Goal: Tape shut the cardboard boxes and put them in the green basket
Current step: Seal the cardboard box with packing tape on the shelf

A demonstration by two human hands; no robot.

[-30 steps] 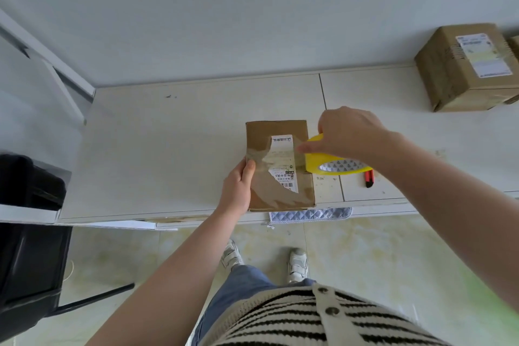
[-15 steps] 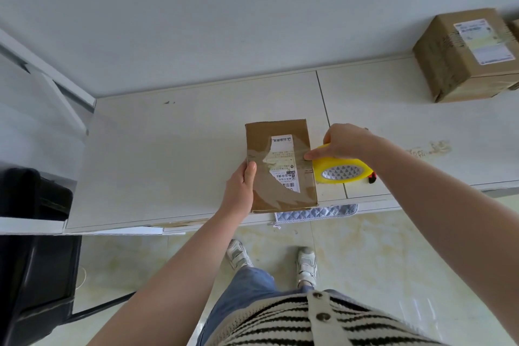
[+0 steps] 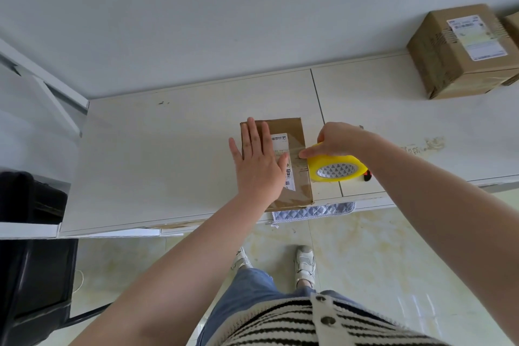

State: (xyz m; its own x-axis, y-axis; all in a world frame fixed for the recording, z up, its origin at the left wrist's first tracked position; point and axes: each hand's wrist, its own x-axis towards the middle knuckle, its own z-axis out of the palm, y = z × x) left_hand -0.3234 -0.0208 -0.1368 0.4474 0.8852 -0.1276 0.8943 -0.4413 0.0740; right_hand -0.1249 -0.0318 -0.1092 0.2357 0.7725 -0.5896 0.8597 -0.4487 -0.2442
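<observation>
Two hands [image 3: 259, 161], three boxes [image 3: 292, 132], one tape roll [image 3: 337, 167]

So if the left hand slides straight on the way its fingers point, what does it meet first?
The left hand lies flat on the small cardboard box, fingers pointing to its far edge. Past that edge only bare table shows, then probably the wall.

You have two cardboard boxes in full sight: one small box [image 3: 292, 149] near the table's front edge and one larger box [image 3: 460, 50] at the far right, with the corner of a third box [image 3: 512, 28] cut off by the frame. You have one yellow tape roll [image 3: 337, 168]. Two hands show, your left hand [image 3: 257, 166] and right hand [image 3: 334, 139].
</observation>
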